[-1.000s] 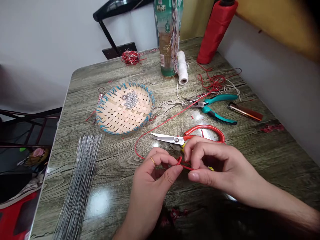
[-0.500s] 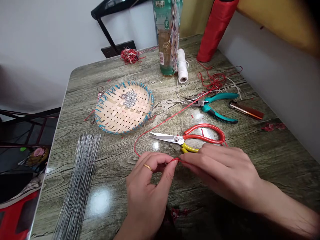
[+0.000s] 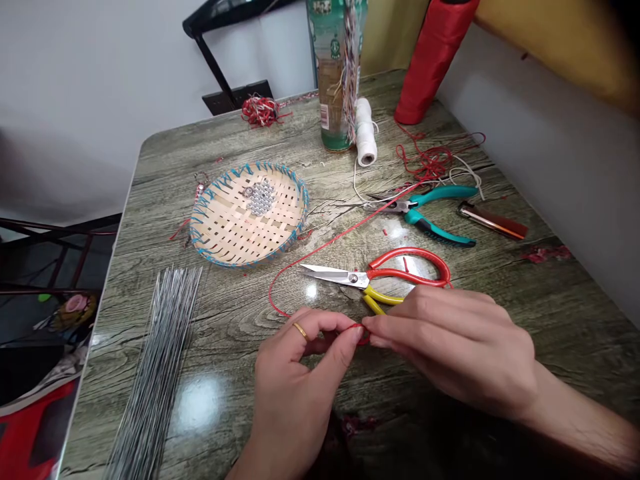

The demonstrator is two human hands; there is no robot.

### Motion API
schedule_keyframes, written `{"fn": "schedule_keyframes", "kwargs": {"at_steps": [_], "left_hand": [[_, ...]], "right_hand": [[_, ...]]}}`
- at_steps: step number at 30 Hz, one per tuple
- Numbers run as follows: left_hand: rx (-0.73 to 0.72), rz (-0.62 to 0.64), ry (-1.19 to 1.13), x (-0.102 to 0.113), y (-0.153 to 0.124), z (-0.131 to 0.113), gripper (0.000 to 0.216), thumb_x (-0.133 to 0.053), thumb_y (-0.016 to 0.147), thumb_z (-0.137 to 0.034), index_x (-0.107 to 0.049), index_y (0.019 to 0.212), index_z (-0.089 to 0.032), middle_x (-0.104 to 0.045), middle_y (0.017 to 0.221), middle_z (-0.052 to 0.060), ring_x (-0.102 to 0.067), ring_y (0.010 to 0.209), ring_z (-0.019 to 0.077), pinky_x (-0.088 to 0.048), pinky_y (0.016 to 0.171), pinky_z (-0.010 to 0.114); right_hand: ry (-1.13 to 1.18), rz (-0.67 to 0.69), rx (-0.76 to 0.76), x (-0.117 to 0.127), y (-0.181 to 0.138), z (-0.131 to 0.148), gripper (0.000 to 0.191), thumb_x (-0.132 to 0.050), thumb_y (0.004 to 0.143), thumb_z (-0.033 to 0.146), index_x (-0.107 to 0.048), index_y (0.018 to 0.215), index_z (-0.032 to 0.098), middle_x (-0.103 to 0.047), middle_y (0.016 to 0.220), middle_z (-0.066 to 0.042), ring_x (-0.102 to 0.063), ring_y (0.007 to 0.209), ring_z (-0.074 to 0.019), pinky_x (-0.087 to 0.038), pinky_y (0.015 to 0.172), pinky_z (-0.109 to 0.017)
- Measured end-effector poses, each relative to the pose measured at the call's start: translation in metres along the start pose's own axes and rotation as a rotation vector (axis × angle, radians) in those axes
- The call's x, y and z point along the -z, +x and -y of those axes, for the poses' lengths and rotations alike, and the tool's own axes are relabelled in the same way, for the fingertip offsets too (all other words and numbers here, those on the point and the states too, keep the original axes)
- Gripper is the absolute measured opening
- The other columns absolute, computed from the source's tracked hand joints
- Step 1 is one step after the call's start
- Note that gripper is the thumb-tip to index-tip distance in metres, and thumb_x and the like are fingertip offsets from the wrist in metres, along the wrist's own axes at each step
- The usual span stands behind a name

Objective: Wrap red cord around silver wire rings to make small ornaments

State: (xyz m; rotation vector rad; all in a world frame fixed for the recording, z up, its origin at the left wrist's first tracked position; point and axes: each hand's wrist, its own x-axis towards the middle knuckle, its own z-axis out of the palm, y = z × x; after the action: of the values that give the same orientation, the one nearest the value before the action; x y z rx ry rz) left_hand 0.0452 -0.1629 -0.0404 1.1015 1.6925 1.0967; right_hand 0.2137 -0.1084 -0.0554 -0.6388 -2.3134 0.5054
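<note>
A thin red cord runs across the table from a loose tangle and passes under my left hand. That hand, with a gold ring on one finger, pinches the cord between thumb and forefinger. Close beside it my right hand is closed on the same cord, fingertips nearly touching the left ones. A small red loop shows between the two hands. Just beyond my hands lie scissors with red and yellow handles, partly covered by my right hand. Pliers with teal grips rest farther back.
A woven bamboo basket with metal pieces sits left of centre. A bundle of thin metal wires lies at the left edge. Toward the back are a white thread spool, a green container, a red roll and a lighter.
Both hands have shifted slightly down and right. The cord between my fingertips, nearly straight before, now forms a small loop.
</note>
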Motion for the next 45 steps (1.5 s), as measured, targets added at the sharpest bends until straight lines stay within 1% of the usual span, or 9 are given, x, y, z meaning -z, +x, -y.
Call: {"fn": "schedule_keyframes", "kwargs": {"at_steps": [4,8,14,24,30,36,39,42,45], "left_hand": [[0.002,-0.023,-0.013,0.0,-0.005,0.001,0.016,-0.073,0.068,-0.016,-0.072,0.079,-0.027,-0.069,0.069,-0.003,-0.063,0.063,0.0127,-0.05,0.058,0.022],[-0.149,-0.015,0.066,0.0,-0.008,0.0,0.018,-0.073,0.069,-0.013,-0.07,0.08,-0.028,-0.069,0.069,-0.004,-0.061,0.064,0.0126,-0.048,0.059,0.023],[-0.34,0.093,0.215,0.005,-0.004,0.004,0.013,-0.066,0.076,-0.011,-0.066,0.079,-0.023,-0.068,0.069,-0.003,-0.059,0.064,0.013,-0.045,0.06,0.025],[-0.304,0.181,0.102,0.005,-0.002,0.006,0.012,-0.064,0.077,-0.01,-0.062,0.076,-0.022,-0.066,0.068,-0.003,-0.058,0.064,0.0114,-0.044,0.062,0.025],[-0.277,0.096,-0.044,-0.001,-0.005,0.014,0.015,-0.064,0.077,-0.008,-0.064,0.079,-0.023,-0.066,0.072,-0.002,-0.059,0.068,0.0136,-0.046,0.061,0.026],[-0.221,0.035,0.016,-0.004,-0.007,0.013,0.017,-0.064,0.078,-0.01,-0.067,0.083,-0.025,-0.065,0.073,-0.002,-0.059,0.068,0.0131,-0.046,0.062,0.024],[-0.287,0.057,0.14,-0.003,-0.005,0.011,0.022,-0.063,0.078,-0.008,-0.067,0.091,-0.026,-0.066,0.076,-0.003,-0.059,0.07,0.0121,-0.046,0.063,0.023],[-0.345,0.103,0.151,-0.001,-0.003,0.011,0.018,-0.06,0.08,-0.008,-0.066,0.085,-0.024,-0.065,0.074,-0.003,-0.058,0.07,0.0121,-0.045,0.064,0.023],[-0.218,0.069,0.038,-0.001,-0.002,0.011,0.015,-0.058,0.082,-0.011,-0.064,0.083,-0.024,-0.062,0.078,-0.002,-0.057,0.072,0.0128,-0.046,0.065,0.024]], "right_hand": [[0.241,-0.01,-0.204,0.004,0.007,0.004,0.004,-0.06,0.083,0.012,-0.062,0.083,0.016,-0.064,0.068,-0.001,-0.057,0.059,-0.0102,-0.046,0.055,-0.022],[0.394,-0.01,-0.371,0.006,0.012,0.007,0.01,-0.06,0.083,0.013,-0.06,0.073,0.016,-0.059,0.063,0.002,-0.054,0.056,-0.0077,-0.043,0.053,-0.019],[0.625,-0.003,-0.565,0.004,0.014,0.009,0.023,-0.057,0.085,0.019,-0.055,0.062,0.017,-0.052,0.054,0.005,-0.047,0.05,-0.0064,-0.036,0.045,-0.017],[0.773,0.086,-0.835,-0.001,0.015,0.003,0.036,-0.061,0.082,0.039,-0.052,0.055,0.016,-0.046,0.05,0.005,-0.04,0.048,-0.0075,-0.032,0.044,-0.02],[0.871,0.28,-0.858,-0.008,0.016,0.003,0.041,-0.056,0.083,0.047,-0.052,0.057,0.015,-0.045,0.05,0.004,-0.038,0.048,-0.0077,-0.029,0.044,-0.021],[0.965,0.305,-0.855,-0.013,0.012,0.003,0.035,-0.055,0.085,0.041,-0.051,0.061,0.016,-0.046,0.052,0.004,-0.04,0.05,-0.0082,-0.03,0.046,-0.021],[0.926,0.322,-0.861,-0.015,0.01,0.003,0.032,-0.051,0.087,0.035,-0.048,0.06,0.016,-0.044,0.054,0.004,-0.039,0.052,-0.0085,-0.028,0.047,-0.021],[0.863,0.361,-0.862,-0.015,0.009,0.005,0.031,-0.047,0.089,0.031,-0.05,0.062,0.016,-0.044,0.056,0.004,-0.039,0.054,-0.0092,-0.029,0.049,-0.022],[0.745,0.313,-0.863,-0.016,0.009,0.008,0.028,-0.044,0.091,0.034,-0.053,0.071,0.017,-0.049,0.063,0.002,-0.046,0.061,-0.0111,-0.035,0.054,-0.023]]}}
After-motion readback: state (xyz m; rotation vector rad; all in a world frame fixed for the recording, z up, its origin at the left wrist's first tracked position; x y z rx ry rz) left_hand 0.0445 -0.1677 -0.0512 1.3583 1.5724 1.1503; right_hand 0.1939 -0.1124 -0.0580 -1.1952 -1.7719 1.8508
